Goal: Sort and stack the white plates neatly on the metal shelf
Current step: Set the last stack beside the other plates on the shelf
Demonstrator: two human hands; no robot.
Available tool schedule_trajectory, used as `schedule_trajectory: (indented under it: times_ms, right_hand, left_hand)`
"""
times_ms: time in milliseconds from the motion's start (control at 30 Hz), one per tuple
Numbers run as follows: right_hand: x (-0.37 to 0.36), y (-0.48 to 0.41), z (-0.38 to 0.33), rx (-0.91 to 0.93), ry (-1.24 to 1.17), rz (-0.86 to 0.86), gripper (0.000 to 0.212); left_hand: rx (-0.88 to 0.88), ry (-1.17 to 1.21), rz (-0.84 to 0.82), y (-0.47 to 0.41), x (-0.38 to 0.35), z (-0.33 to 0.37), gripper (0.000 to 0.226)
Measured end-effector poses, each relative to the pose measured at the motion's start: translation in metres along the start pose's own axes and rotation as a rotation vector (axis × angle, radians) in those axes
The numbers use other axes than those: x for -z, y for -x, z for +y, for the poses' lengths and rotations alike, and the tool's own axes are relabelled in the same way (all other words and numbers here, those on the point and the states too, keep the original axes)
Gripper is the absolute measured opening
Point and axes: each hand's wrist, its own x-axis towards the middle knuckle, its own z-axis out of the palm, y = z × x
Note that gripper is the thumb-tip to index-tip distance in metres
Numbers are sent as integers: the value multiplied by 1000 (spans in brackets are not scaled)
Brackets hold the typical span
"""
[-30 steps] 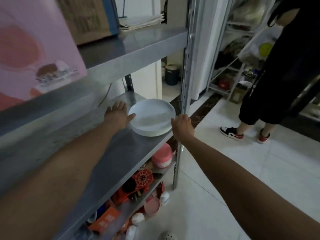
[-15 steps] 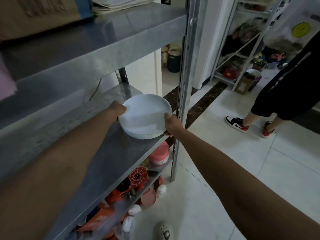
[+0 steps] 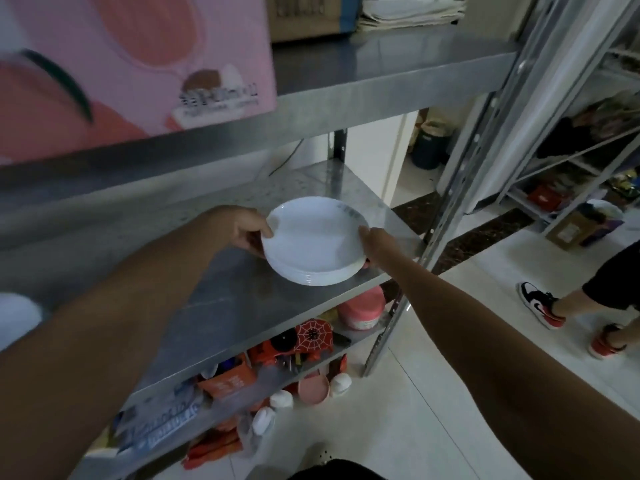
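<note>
Head view showed left hand (image 3: pixel 247 230) and right hand (image 3: pixel 375 242) clamped on opposite rims of the stack of round white ceramic plates (image 3: pixel 313 245), tilted just above the grey metal shelf (image 3: pixel 239 306) near its front edge; uneven grip risked plates sliding off

The round glazed stack of plates (image 3: pixel 313 245) is plain white, with a small grey printed mark near the far rim. The metal shelf board (image 3: pixel 221 306) is dull grey with pale speckling. The large cardboard box (image 3: pixel 131 60) above is pink with coral-red rounded shapes and a dark green stroke. The round spiderweb-patterned item (image 3: pixel 312 336) below is red with white lines. The plastic tub (image 3: pixel 360 308) is pink.
</note>
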Motion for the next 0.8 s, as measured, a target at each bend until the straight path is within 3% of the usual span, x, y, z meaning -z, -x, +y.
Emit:
schedule_trajectory:
  times_ms: [233,500,800]
  right_hand:
    - [-84,41,-59,157,55,-183,52]
    - [-155,87,-88,204,142,-298,54]
    - [-186,116,-103,260,326,-250,57]
  left_hand:
    - [99,53,116,72,79,-81,42]
    - [95,494,418,116,84,-174,45]
    - [84,423,526,132,88,-219,42]
